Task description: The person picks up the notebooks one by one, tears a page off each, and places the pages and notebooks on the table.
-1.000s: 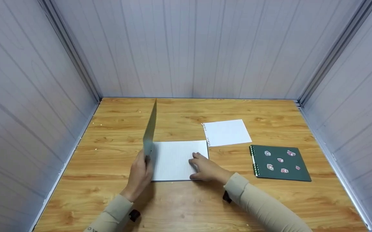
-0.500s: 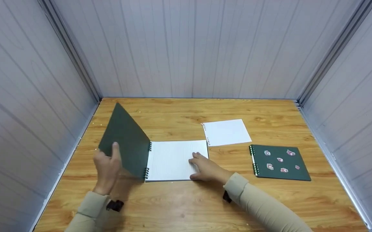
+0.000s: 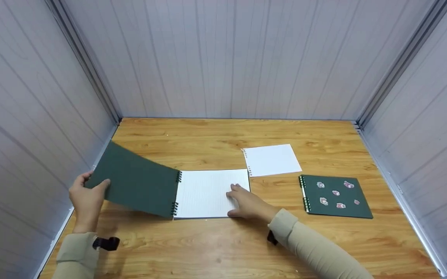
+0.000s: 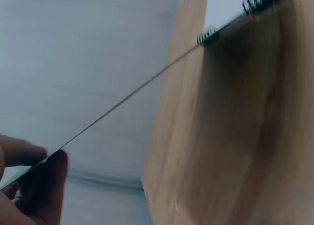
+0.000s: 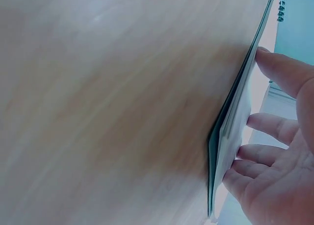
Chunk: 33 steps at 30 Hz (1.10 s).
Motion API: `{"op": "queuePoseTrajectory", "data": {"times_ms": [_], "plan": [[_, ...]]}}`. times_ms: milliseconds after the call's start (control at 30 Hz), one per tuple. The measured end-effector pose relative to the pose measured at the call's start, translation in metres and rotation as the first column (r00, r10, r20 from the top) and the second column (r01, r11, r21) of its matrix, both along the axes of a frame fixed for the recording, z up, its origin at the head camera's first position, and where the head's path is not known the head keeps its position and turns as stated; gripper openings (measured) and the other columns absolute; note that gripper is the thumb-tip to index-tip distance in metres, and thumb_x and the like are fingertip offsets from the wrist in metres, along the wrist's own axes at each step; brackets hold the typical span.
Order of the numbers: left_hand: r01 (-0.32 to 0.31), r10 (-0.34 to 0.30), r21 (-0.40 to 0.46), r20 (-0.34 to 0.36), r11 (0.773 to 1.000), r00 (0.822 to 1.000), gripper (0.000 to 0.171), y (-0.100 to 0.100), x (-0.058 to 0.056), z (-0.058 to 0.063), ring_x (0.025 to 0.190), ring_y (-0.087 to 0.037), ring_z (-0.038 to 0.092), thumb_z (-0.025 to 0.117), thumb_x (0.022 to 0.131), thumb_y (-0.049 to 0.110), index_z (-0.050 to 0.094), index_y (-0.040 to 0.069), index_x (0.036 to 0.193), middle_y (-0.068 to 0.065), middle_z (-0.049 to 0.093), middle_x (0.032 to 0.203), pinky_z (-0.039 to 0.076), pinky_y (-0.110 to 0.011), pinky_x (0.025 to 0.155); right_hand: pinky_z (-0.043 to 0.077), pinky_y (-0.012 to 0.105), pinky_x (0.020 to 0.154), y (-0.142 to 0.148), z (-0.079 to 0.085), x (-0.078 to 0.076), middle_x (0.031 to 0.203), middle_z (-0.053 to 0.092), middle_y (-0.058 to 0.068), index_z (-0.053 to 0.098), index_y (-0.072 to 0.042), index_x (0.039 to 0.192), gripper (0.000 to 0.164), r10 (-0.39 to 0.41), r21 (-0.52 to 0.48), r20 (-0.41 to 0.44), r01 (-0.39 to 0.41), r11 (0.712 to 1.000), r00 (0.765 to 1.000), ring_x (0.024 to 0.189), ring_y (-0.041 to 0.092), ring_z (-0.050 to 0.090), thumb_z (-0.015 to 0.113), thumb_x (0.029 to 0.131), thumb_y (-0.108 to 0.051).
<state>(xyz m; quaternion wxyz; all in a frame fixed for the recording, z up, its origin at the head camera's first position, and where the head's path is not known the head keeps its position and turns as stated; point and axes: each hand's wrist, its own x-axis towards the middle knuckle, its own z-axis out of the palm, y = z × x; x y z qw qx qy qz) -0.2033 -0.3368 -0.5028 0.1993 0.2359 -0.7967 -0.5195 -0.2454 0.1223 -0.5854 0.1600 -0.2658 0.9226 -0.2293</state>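
A spiral notebook lies opened at the middle of the table, its ruled white page (image 3: 204, 193) facing up. Its dark green cover (image 3: 138, 182) slants up to the left from the coil binding (image 3: 175, 209). My left hand (image 3: 88, 197) pinches the cover's outer edge, thumb on the inner face and fingers behind; the left wrist view shows the cover (image 4: 122, 99) edge-on between them, raised off the wood. Across the page, my right hand (image 3: 250, 203) rests with spread fingertips near the right edge. In the right wrist view those fingertips (image 5: 262, 122) touch the page.
A loose white sheet (image 3: 273, 159) with torn binding holes lies behind the notebook to the right. Farther right is a second green spiral notebook (image 3: 337, 196), closed, with several stickers. Pale panel walls (image 3: 215, 58) enclose the wooden table (image 3: 215, 248) at the back and sides.
My left hand has swung the cover from nearly upright over to the left and down, laying its green inner face into view. My right hand has stayed on the page.
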Motion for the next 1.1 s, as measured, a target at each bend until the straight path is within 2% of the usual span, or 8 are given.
{"op": "queuePoseTrajectory", "data": {"times_ms": [100, 200, 333, 533, 667, 800, 1000, 1100], "plan": [[0.082, -0.074, -0.042, 0.15, 0.996, 0.986, 0.062, -0.022, -0.002, -0.013, 0.143, -0.044, 0.052, 0.076, 0.098, 0.01, 0.052, -0.011, 0.151, -0.035, 0.053, 0.155, 0.05, -0.046, 0.112, 0.027, 0.055, 0.134, 0.001, 0.0, 0.0, 0.172, 0.038, 0.028, 0.059, 0.0, 0.152, 0.068, 0.001, -0.001, -0.007, -0.001, 1.0, 1.0, 0.164, 0.043, 0.032, 0.083, 0.096, -0.031], [0.182, -0.153, -0.086, 0.272, 0.98, 0.95, 0.066, -0.039, -0.004, -0.028, 0.144, -0.053, 0.049, 0.075, 0.098, 0.011, 0.047, -0.017, 0.151, -0.043, 0.047, 0.156, 0.047, -0.06, 0.116, 0.027, 0.055, 0.134, 0.002, 0.0, 0.0, 0.171, 0.038, 0.028, 0.059, 0.0, 0.152, 0.068, 0.001, -0.007, -0.006, -0.001, 1.0, 1.0, 0.164, 0.044, 0.032, 0.083, 0.096, -0.031], [0.282, -0.202, -0.166, 0.381, 0.945, 0.902, 0.065, -0.051, -0.006, -0.047, 0.128, -0.058, 0.061, 0.074, 0.098, 0.017, 0.05, -0.022, 0.143, -0.047, 0.055, 0.143, 0.057, -0.061, 0.104, 0.027, 0.055, 0.135, 0.002, 0.002, 0.0, 0.172, 0.037, 0.028, 0.059, 0.0, 0.152, 0.068, -0.003, -0.018, 0.002, 0.003, 1.0, 1.0, 0.164, 0.044, 0.031, 0.082, 0.096, -0.03], [0.367, -0.207, -0.246, 0.499, 0.897, 0.842, 0.067, -0.057, -0.005, -0.062, 0.109, -0.057, 0.067, 0.072, 0.097, 0.027, 0.055, -0.026, 0.134, -0.045, 0.064, 0.128, 0.058, -0.062, 0.09, 0.027, 0.055, 0.135, 0.001, 0.003, 0.001, 0.172, 0.037, 0.027, 0.06, -0.001, 0.152, 0.067, -0.005, -0.008, 0.008, 0.005, 1.0, 1.0, 0.164, 0.042, 0.031, 0.083, 0.096, -0.03], [0.396, -0.183, -0.286, 0.561, 0.873, 0.808, 0.046, -0.054, -0.005, -0.064, 0.082, -0.038, 0.063, 0.063, 0.097, 0.028, 0.065, -0.017, 0.108, -0.033, 0.068, 0.102, 0.053, -0.048, 0.065, 0.028, 0.054, 0.134, 0.001, 0.004, -0.001, 0.172, 0.038, 0.028, 0.06, 0.0, 0.152, 0.067, -0.004, -0.004, 0.004, 0.004, 1.0, 1.0, 0.164, 0.043, 0.031, 0.083, 0.096, -0.031], [0.422, -0.148, -0.314, 0.628, 0.851, 0.764, 0.03, -0.05, -0.009, -0.061, 0.081, -0.037, 0.056, 0.053, 0.094, 0.025, 0.061, -0.001, 0.081, -0.027, 0.063, 0.096, 0.048, -0.045, 0.061, 0.028, 0.054, 0.134, 0.001, 0.003, -0.001, 0.171, 0.038, 0.028, 0.06, 0.001, 0.151, 0.068, -0.005, -0.007, -0.003, 0.005, 1.0, 1.0, 0.164, 0.043, 0.031, 0.083, 0.096, -0.032], [0.515, -0.129, -0.33, 0.733, 0.791, 0.668, 0.047, -0.034, -0.017, -0.053, 0.113, -0.065, 0.049, 0.05, 0.097, 0.021, 0.064, -0.02, 0.114, -0.052, 0.049, 0.126, 0.051, -0.07, 0.088, 0.027, 0.054, 0.135, 0.0, 0.003, 0.001, 0.172, 0.038, 0.027, 0.06, 0.0, 0.152, 0.067, -0.003, -0.006, 0.001, 0.003, 1.0, 1.0, 0.164, 0.043, 0.031, 0.082, 0.097, -0.032], [0.561, -0.132, -0.375, 0.735, 0.738, 0.665, 0.049, -0.023, -0.023, -0.052, 0.112, -0.063, 0.051, 0.052, 0.1, 0.021, 0.06, -0.022, 0.122, -0.052, 0.05, 0.126, 0.052, -0.07, 0.088, 0.027, 0.054, 0.135, 0.0, 0.004, 0.002, 0.172, 0.038, 0.026, 0.06, -0.001, 0.152, 0.067, -0.006, -0.002, 0.009, 0.006, 1.0, 1.0, 0.165, 0.042, 0.031, 0.082, 0.098, -0.033]]}}
